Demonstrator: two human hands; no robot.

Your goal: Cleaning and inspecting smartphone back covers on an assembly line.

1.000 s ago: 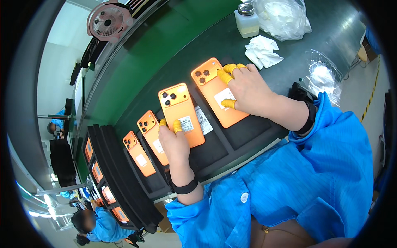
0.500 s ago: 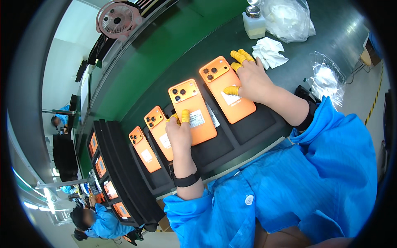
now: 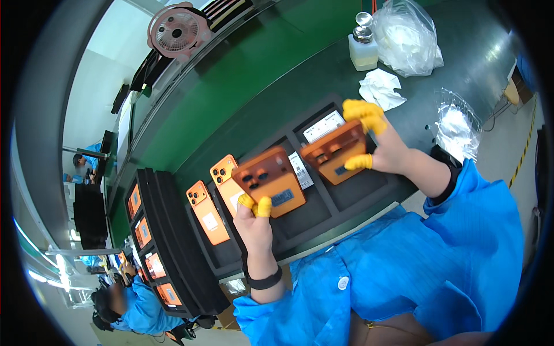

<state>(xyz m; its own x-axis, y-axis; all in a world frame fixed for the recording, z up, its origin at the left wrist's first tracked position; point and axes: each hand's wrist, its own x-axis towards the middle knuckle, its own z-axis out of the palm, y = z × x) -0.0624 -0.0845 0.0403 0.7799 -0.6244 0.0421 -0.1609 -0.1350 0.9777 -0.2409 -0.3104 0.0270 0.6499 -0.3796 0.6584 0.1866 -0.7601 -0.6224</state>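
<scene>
My left hand point(image 3: 256, 228), yellow covers on its fingertips, is closed on the lower left edge of an orange phone point(image 3: 288, 203) with a three-lens camera block. That phone is tilted above its slot in the black foam tray point(image 3: 311, 219). A second orange phone point(image 3: 337, 168) is lifted and tilted in my right hand point(image 3: 388, 144), thumb at the near side and fingers curled over the far edge. White printed labels point(image 3: 324, 126) show in the slots beside both lifted phones. Further left, two more orange phones, one nearer my left hand point(image 3: 221, 170) and one outermost point(image 3: 209, 222), lie in the tray.
Stacked black trays point(image 3: 173, 242) with orange phones stand at the left. Behind the right hand are a crumpled white tissue point(image 3: 381, 89), a pump bottle point(image 3: 363, 53) and a clear plastic bag point(image 3: 407, 40). A clear container point(image 3: 456, 124) stands right. Another person point(image 3: 135, 305) sits lower left.
Both phones under my hands have gone from lying flat to lifted and tilted, their camera ends raised. My right-hand fingers have curled round its phone, and the view has shifted slightly.
</scene>
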